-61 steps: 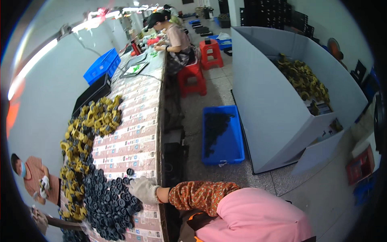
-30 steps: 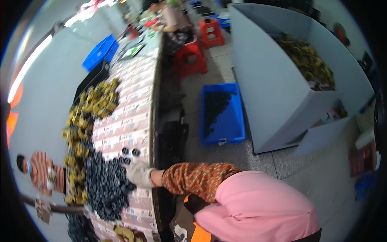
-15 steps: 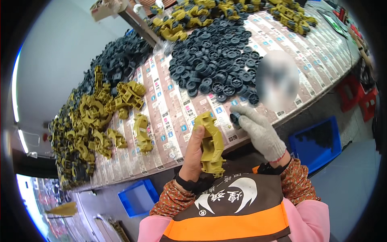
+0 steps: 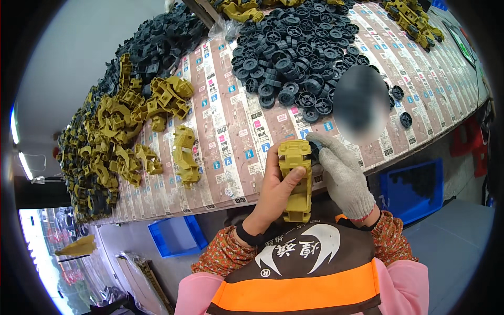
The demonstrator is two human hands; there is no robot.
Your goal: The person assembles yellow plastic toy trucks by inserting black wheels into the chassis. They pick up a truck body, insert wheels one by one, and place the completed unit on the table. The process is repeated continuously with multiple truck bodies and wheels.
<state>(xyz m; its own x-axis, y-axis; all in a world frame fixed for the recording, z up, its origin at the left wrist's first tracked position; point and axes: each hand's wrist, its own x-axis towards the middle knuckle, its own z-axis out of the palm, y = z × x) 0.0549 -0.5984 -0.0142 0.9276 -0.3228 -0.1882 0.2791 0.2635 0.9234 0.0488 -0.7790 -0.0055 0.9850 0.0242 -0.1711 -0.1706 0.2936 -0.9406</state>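
Observation:
My bare left hand point(image 4: 270, 191) is wrapped round a yellow plastic toy vehicle body point(image 4: 298, 205), its thumb lying across the part. My right hand point(image 4: 344, 176), in a pale knitted glove, grips a dark toy wheel point(image 4: 315, 149) between thumb and fingers. That wheel is against the upper right side of the yellow body; whether it sits on an axle is hidden by the fingers. Both hands are just above the near edge of the table. Beyond them spreads a heap of dark toy wheels point(image 4: 294, 60). One loose yellow vehicle body point(image 4: 185, 157) lies left of my hands.
Yellow bodies form a heap point(image 4: 113, 118) on the left, beside a pile of dark plastic parts point(image 4: 152, 39). Yellow vehicles with wheels point(image 4: 412, 23) lie at the far right. Below the table edge are two blue bins point(image 4: 178, 237) point(image 4: 412, 190). A blurred patch hides some wheels.
The yellow body has moved right and turned in my left hand. The wheel in my right hand, held apart before, is now against its side. The view has shifted too.

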